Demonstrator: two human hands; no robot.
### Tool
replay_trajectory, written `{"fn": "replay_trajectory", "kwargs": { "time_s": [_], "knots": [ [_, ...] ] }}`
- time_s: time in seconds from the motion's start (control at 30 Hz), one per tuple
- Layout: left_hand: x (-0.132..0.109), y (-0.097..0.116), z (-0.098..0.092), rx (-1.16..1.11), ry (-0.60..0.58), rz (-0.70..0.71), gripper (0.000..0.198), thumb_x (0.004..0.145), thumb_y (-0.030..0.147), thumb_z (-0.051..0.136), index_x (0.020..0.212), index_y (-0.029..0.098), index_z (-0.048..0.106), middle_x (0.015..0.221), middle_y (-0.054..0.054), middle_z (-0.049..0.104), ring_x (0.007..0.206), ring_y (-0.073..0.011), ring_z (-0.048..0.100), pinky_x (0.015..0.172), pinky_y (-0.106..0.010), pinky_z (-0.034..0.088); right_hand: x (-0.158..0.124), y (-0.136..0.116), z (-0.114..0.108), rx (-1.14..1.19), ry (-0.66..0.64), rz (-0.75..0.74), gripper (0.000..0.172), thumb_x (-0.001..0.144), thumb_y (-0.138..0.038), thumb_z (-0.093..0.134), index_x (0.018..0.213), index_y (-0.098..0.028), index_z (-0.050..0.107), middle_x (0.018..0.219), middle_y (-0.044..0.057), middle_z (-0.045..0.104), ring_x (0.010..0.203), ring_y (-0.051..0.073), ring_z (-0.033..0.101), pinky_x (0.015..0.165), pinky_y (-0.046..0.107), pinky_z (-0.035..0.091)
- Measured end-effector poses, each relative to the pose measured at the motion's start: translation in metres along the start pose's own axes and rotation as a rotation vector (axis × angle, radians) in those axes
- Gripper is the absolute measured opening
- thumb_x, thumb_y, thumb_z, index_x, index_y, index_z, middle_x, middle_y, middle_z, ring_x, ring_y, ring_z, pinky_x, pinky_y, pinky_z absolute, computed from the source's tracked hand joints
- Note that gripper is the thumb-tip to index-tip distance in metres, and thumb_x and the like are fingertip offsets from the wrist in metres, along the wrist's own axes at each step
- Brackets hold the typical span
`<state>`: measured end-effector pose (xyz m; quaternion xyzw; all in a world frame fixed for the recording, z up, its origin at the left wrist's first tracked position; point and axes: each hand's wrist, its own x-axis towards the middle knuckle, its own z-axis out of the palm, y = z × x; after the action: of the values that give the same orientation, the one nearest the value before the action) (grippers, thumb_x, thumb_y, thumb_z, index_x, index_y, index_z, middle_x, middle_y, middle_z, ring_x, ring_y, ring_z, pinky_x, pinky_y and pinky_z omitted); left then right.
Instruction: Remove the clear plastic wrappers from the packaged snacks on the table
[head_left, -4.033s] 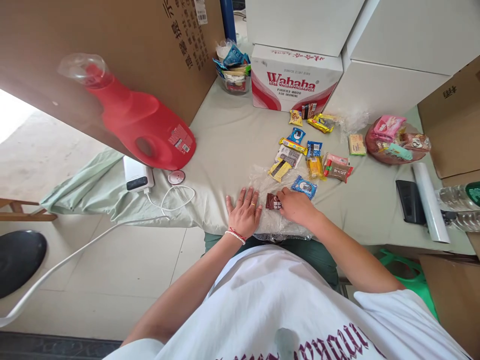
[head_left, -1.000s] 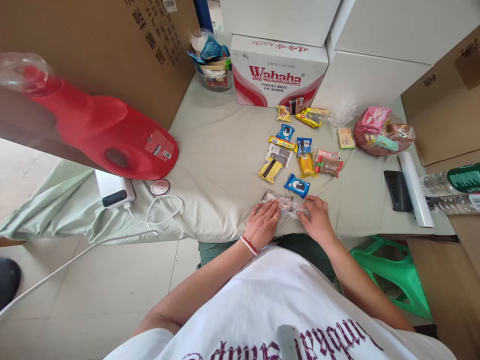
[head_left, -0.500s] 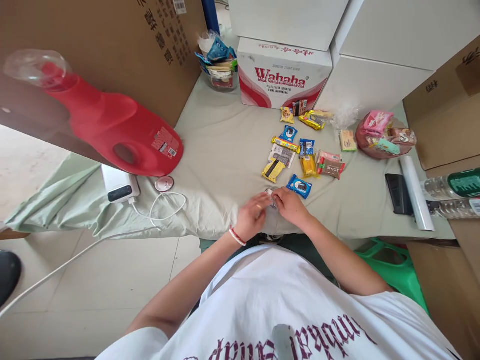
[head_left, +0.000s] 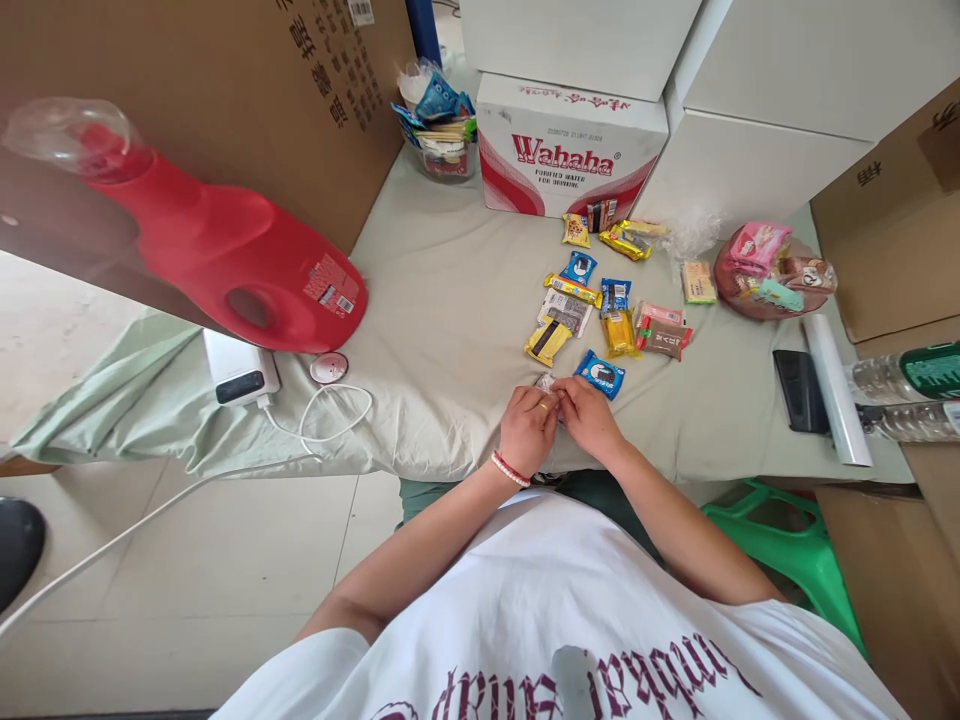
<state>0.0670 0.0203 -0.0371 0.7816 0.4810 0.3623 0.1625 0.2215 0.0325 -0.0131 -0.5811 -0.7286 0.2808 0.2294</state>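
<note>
Close to the table's front edge, my left hand [head_left: 526, 428] and my right hand [head_left: 589, 412] meet with curled fingers around a small, shiny, pale wrapper [head_left: 546, 382]. Most of the wrapper is hidden by the fingers, so its contents do not show. Just beyond my right hand lies a blue snack packet [head_left: 600, 374]. Further back are a yellow packet with a dark band [head_left: 549, 341], an orange-yellow packet [head_left: 619, 333], a brown and red packet [head_left: 664, 338] and several other small wrapped snacks.
A red detergent bottle [head_left: 277, 270] and a white power bank [head_left: 238, 368] with a cable are on the left. The Wahaba-style printed carton [head_left: 570, 150] stands behind. To the right are a bowl of snacks [head_left: 739, 290], a white roll [head_left: 838, 390] and plastic bottles [head_left: 930, 370].
My left hand has moved right and closed in against my right hand at the wrapper. The snack packets on the table stay where they were.
</note>
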Motion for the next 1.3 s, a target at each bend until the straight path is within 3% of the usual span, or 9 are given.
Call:
{"fn": "replay_trajectory", "kwargs": {
  "time_s": [0.17,0.4,0.57,0.67,0.87,1.0,1.13,1.23,1.3],
  "knots": [
    [-0.010,0.002,-0.005,0.208,-0.088,0.073,0.029,0.097,0.014,0.054,0.116,0.020,0.074,0.123,-0.012,0.074,0.122,-0.0286,0.058,0.095,-0.044,0.043,-0.013,-0.008,-0.002,-0.147,-0.062,0.000,0.038,0.094,-0.007,0.048,0.124,-0.018,0.070,0.115,0.014,0.069,0.102,0.025,0.068,0.093,0.037,0.056],
    [-0.015,-0.013,-0.010,0.088,-0.189,0.029,0.039,0.091,0.011,0.055,0.123,0.024,0.073,0.122,-0.009,0.074,0.122,-0.0277,0.058,0.097,-0.044,0.044,-0.014,-0.006,-0.008,0.059,0.182,0.045,0.032,0.097,-0.010,0.046,0.108,-0.021,0.074,0.105,0.007,0.075,0.098,0.022,0.071,0.092,0.036,0.057],
    [-0.005,-0.007,-0.011,0.104,-0.262,0.123,0.036,0.092,0.012,0.054,0.122,0.021,0.072,0.121,-0.012,0.074,0.124,-0.0277,0.060,0.100,-0.047,0.045,-0.008,-0.004,-0.004,-0.147,0.086,-0.094,0.036,0.101,-0.012,0.045,0.126,-0.017,0.071,0.110,0.013,0.073,0.104,0.029,0.064,0.098,0.044,0.054],
    [-0.002,-0.006,-0.020,0.027,-0.240,0.113,0.033,0.089,0.011,0.056,0.114,0.022,0.074,0.120,-0.009,0.075,0.124,-0.0270,0.062,0.106,-0.049,0.045,-0.010,-0.002,0.000,-0.240,0.015,-0.173,0.038,0.104,-0.016,0.045,0.134,-0.018,0.068,0.116,0.015,0.071,0.110,0.032,0.058,0.102,0.048,0.051],
    [-0.015,-0.026,-0.050,-0.121,-0.089,-0.064,0.022,0.091,0.013,0.055,0.094,0.023,0.074,0.101,-0.005,0.078,0.118,-0.0255,0.066,0.104,-0.048,0.050,-0.014,0.013,0.000,-0.300,-0.050,-0.249,0.051,0.098,-0.025,0.065,0.148,-0.019,0.058,0.138,0.019,0.060,0.128,0.036,0.049,0.108,0.054,0.049],
    [-0.025,-0.038,-0.070,-0.247,-0.163,-0.218,0.020,0.092,0.017,0.055,0.091,0.022,0.074,0.098,-0.007,0.077,0.106,-0.0240,0.068,0.097,-0.045,0.055,-0.003,0.021,-0.007,-0.271,-0.003,-0.168,0.042,0.098,-0.015,0.055,0.139,-0.018,0.065,0.134,0.020,0.061,0.122,0.035,0.053,0.105,0.054,0.050],
    [-0.023,-0.039,-0.086,-0.497,-0.385,-0.487,0.022,0.096,0.035,0.059,0.100,0.021,0.076,0.102,-0.008,0.074,0.089,-0.0199,0.069,0.082,-0.038,0.059,0.001,0.023,-0.018,0.042,0.143,-0.064,0.038,0.103,-0.028,0.052,0.138,-0.020,0.064,0.131,0.016,0.065,0.123,0.032,0.058,0.110,0.054,0.048],
    [-0.007,-0.033,-0.083,-0.799,-0.432,-0.734,0.041,0.092,0.051,0.069,0.123,0.024,0.071,0.119,-0.011,0.072,0.099,-0.0218,0.071,0.080,-0.038,0.061,-0.005,0.023,-0.021,0.439,0.179,0.103,0.041,0.104,-0.044,0.051,0.139,-0.024,0.061,0.128,0.012,0.070,0.113,0.028,0.066,0.101,0.048,0.056],
    [0.009,-0.027,-0.071,-0.958,-0.445,-0.830,0.058,0.086,0.055,0.078,0.134,0.026,0.064,0.128,-0.012,0.069,0.106,-0.0241,0.071,0.081,-0.038,0.062,-0.012,0.021,-0.018,0.647,0.125,0.179,0.045,0.104,-0.052,0.050,0.138,-0.025,0.061,0.124,0.010,0.073,0.107,0.026,0.070,0.095,0.044,0.059]
  ]
}}
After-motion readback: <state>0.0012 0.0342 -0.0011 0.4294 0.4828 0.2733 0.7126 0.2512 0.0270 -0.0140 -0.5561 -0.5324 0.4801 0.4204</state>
